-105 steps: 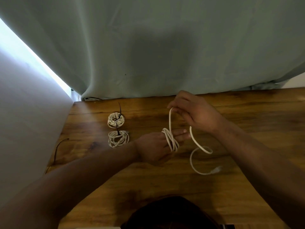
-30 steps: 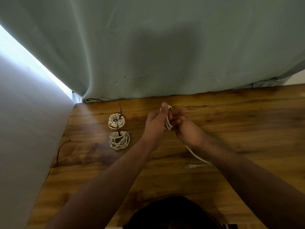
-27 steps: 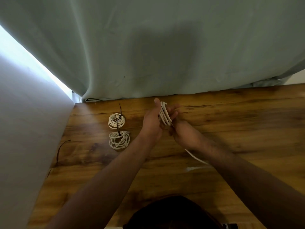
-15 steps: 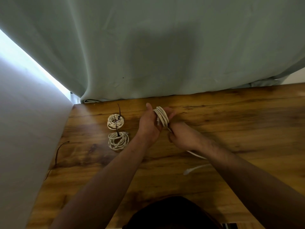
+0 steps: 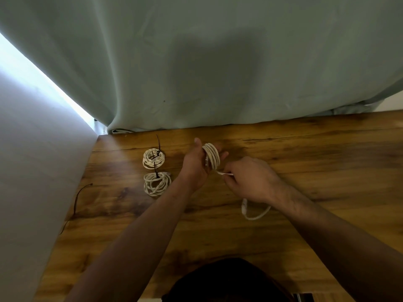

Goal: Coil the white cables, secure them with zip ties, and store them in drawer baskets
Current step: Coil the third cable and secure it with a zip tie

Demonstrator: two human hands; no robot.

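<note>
The left grip (image 5: 194,166) is released over the far middle of the worktop (image 5: 316,162). Its fingers (image 5: 224,154) are straight, the thumb points to 12 o'clock, and the white cable (image 5: 211,157) is wound in several snug turns round those fingers. From the bottom of the turns a short taut stretch runs toward 4 o'clock into the right grip (image 5: 250,180), which pinches it between thumb and curled fingers just beside the left palm. At the right grip's 6 o'clock the rest of the cable comes out from under the wrist and lies in a slack loop on the wood, ending in a white plug (image 5: 244,207).

At 9 o'clock from the left grip, near but apart from it, two tied bundles lie flat. These are the far coil (image 5: 153,159) and, at its 6 o'clock and almost touching it, the near coil (image 5: 157,184). Each is cinched by a dark zip tie (image 5: 157,142) with its tail toward 12 o'clock. A thin dark strip (image 5: 75,200) lies by the worktop's left edge. A grey-green curtain (image 5: 196,62) hangs along the far edge.
</note>
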